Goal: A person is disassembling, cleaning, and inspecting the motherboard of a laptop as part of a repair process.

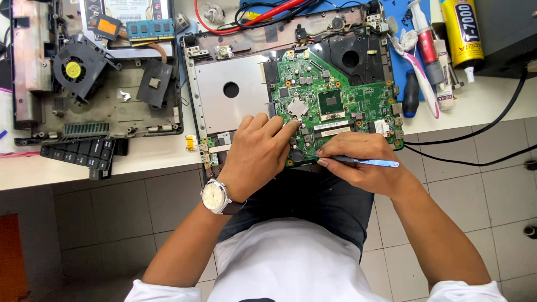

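While both hands work at the near edge of the worktop (145, 159), the green motherboard (335, 106) sits in the open laptop base (235, 89), right of centre. Left hand (258, 156) rests on the board's near-left corner, fingers curled, fingertips (291, 124) touching just beside the bare silver chip pad; not gripping anything I can see. Right hand (363, 162) is closed on a thin blue-handled tool (369, 163), lying flat, tip pointing left at the board's near edge. Hands sit close together, not touching. Wristwatch (215, 197) on the left wrist.

Around it: a second stripped laptop chassis (95, 106) far left with its fan (75, 70) exposed, RAM stick (150, 29) beyond it, loose black keyboard piece (84, 154) near it. Right of the board: toothbrush (417, 67), yellow glue tube (463, 31), dark screwdriver (411, 92). Red and black leads (251, 17) far side. Black cables (475, 140) trail off right. Both hands cover the board's near strip.
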